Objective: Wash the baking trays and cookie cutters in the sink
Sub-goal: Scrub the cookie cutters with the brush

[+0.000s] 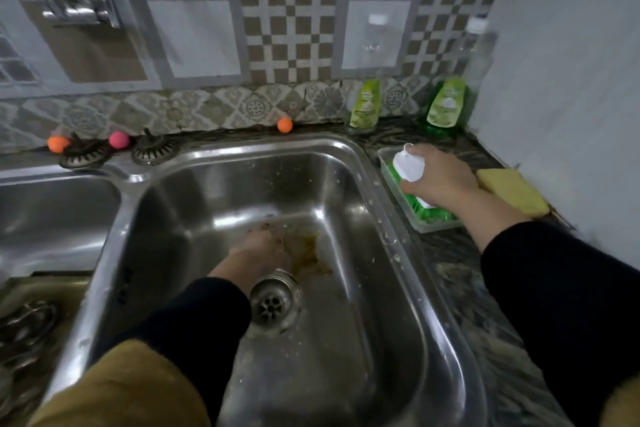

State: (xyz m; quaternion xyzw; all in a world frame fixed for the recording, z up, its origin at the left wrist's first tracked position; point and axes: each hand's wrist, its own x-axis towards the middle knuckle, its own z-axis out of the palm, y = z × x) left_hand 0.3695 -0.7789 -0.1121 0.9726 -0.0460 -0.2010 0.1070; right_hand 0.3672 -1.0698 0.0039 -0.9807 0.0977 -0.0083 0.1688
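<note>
Steel sink (349, 163); right hand (441, 177) grips brush (408, 166).

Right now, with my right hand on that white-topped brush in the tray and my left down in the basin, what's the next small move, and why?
Probably lift the brush out of its clear tray and bring it over the sink. The right hand already grips its white top, while the left hand rests on the basin floor beside a brown smear near the drain, which looks worth scrubbing.

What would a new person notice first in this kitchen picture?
The big steel sink fills the middle, with the left hand down in it by the drain and a brown smear. On the counter at the right, the right hand grips a white-handled green brush over a clear tray.
</note>
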